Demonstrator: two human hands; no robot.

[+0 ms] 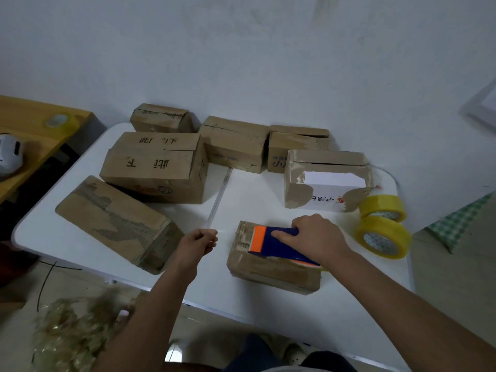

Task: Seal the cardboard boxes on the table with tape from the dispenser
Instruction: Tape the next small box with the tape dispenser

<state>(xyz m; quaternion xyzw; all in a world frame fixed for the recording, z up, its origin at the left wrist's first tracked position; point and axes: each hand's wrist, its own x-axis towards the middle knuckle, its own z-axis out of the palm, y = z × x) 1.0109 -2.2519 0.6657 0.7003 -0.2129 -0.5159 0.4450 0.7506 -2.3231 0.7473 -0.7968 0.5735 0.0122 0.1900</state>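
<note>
A small cardboard box lies near the front of the white table. On its top sits a blue and orange tape dispenser, and my right hand grips it from the right, index finger laid along its blue body. Left of the box, my left hand pinches the end of a clear tape strip that runs up and away across the table. Several other worn cardboard boxes stand behind: a long one at the left and a large printed one.
Two yellow tape rolls stand at the right of the table, next to a box with a white label. A wooden desk with another tape roll is at the left. A heap of crumpled used tape lies on the floor.
</note>
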